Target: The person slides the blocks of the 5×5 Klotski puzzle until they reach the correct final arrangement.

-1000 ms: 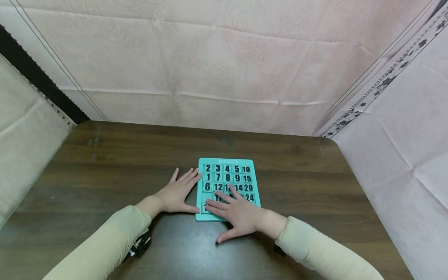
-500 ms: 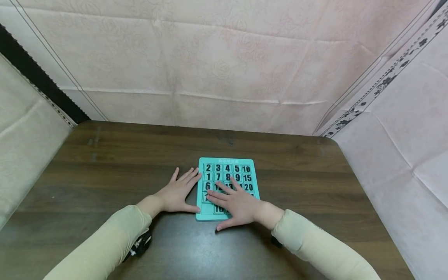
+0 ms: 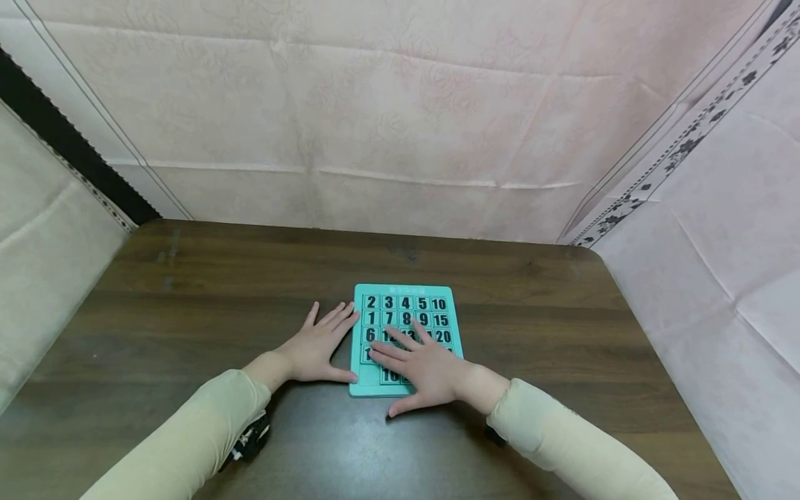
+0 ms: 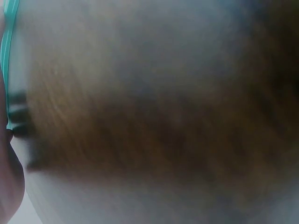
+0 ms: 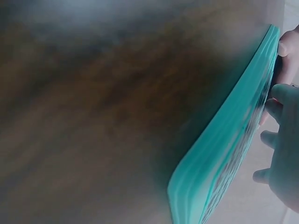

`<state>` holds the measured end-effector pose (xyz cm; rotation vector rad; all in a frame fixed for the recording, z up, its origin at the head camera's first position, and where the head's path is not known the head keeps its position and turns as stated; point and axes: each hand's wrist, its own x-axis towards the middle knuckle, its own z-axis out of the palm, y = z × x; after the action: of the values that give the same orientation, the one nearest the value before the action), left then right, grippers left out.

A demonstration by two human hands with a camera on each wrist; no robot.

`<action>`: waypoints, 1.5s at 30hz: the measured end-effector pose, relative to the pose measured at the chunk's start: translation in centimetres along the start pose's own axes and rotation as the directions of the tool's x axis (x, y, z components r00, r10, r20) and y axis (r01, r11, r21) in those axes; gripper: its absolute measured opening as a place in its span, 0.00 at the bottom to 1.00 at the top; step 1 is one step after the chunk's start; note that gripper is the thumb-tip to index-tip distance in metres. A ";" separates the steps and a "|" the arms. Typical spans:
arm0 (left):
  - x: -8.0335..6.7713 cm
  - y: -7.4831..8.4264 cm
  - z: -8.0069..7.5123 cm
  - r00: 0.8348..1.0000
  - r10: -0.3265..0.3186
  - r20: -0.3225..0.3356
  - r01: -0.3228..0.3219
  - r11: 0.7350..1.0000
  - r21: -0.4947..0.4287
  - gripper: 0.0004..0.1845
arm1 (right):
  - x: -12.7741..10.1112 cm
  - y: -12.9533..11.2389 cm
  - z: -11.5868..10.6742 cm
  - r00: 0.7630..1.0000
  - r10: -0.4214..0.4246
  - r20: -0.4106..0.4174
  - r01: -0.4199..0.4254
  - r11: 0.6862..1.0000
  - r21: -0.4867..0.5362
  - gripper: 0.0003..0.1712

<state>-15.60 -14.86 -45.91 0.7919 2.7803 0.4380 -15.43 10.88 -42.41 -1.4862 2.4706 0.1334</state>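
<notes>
A teal number sliding puzzle (image 3: 405, 292) lies flat on the table, with black numerals on its tiles. My left hand (image 3: 317, 349) rests along its left edge, fingers straight and spread, thumb and fingertips touching the frame. Over the lower tiles stretches my right hand (image 3: 426, 373), its fingers extended across the board and its thumb off the near edge. Several tiles are hidden beneath it. A bare teal gap shows at the lower left of the grid. In the right wrist view the puzzle's side (image 5: 224, 130) appears close up, with the right hand (image 5: 286, 144) over its face.
The dark wood-grain table (image 3: 250, 278) surrounds the puzzle. Pale patterned cloth (image 3: 400, 125) hangs behind the table's far edge, and more cloth (image 3: 731, 278) borders the right side. A black device (image 3: 253, 436) is strapped at the left wrist.
My right hand has shifted slightly away from me over the puzzle, and the lower-left cell now shows bare. The left hand stays in place.
</notes>
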 end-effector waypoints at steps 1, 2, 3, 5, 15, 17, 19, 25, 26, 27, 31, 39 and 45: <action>0.0 0.0 0.0 1.000 -0.001 0.000 0.001 1.000 0.000 0.58 | -0.2 0.0 0.1 1.000 -0.002 0.000 0.002 1.000 0.006 0.51; 0.0 0.0 0.0 1.000 0.000 -0.001 0.000 1.000 -0.001 0.58 | -0.5 0.0 0.2 1.000 -0.002 0.000 0.002 1.000 0.014 0.51; 0.0 0.0 0.1 1.000 -0.001 -0.002 0.001 1.000 0.000 0.58 | -0.8 0.0 0.3 1.000 -0.002 0.000 0.002 1.000 0.020 0.51; -0.1 0.0 0.1 1.000 0.001 -0.007 -0.001 1.000 0.004 0.59 | -1.4 0.0 0.5 1.000 -0.002 -0.001 0.003 1.000 0.029 0.51; -0.1 0.2 0.0 1.000 0.011 -0.023 -0.011 1.000 -0.001 0.58 | -3.7 0.2 1.4 0.998 -0.055 -0.030 0.055 0.998 -0.003 0.50; -0.1 0.2 -0.1 1.000 0.011 -0.023 -0.011 1.000 -0.007 0.58 | -3.7 0.2 1.4 0.998 -0.057 -0.033 0.057 0.998 -0.006 0.50; -0.1 0.2 -0.1 1.000 0.011 -0.022 -0.011 1.000 -0.009 0.58 | -3.7 0.2 1.4 0.998 -0.059 -0.036 0.058 0.998 -0.008 0.50; 0.0 0.1 0.0 1.000 0.012 -0.022 -0.012 1.000 -0.003 0.58 | -3.5 0.1 1.4 0.997 -0.064 -0.040 0.063 0.998 -0.022 0.50; 0.0 0.1 0.1 1.000 0.010 -0.021 -0.010 1.000 -0.001 0.58 | -3.5 0.1 1.5 0.997 -0.066 -0.041 0.065 0.998 -0.025 0.50; 0.0 0.1 0.1 1.000 0.009 -0.020 -0.009 1.000 -0.001 0.58 | -3.4 0.0 1.4 0.997 -0.065 -0.040 0.064 0.998 -0.029 0.50; 0.0 0.0 0.1 1.000 0.007 -0.020 -0.007 1.000 -0.002 0.59 | -3.2 -0.1 1.3 0.998 -0.056 -0.021 0.055 0.998 -0.032 0.51; 0.0 0.0 0.2 1.000 0.007 -0.025 -0.007 1.000 -0.005 0.59 | -3.3 -0.4 0.9 0.999 -0.051 0.002 0.051 0.998 -0.046 0.52; 0.0 -0.1 0.2 0.999 0.012 -0.030 -0.012 1.000 -0.006 0.59 | -3.2 -0.4 0.9 0.998 -0.058 -0.002 0.058 0.997 -0.050 0.52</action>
<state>-15.63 -14.87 -46.11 0.8073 2.8019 0.4633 -13.55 13.61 -42.43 -1.5781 2.4405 0.1832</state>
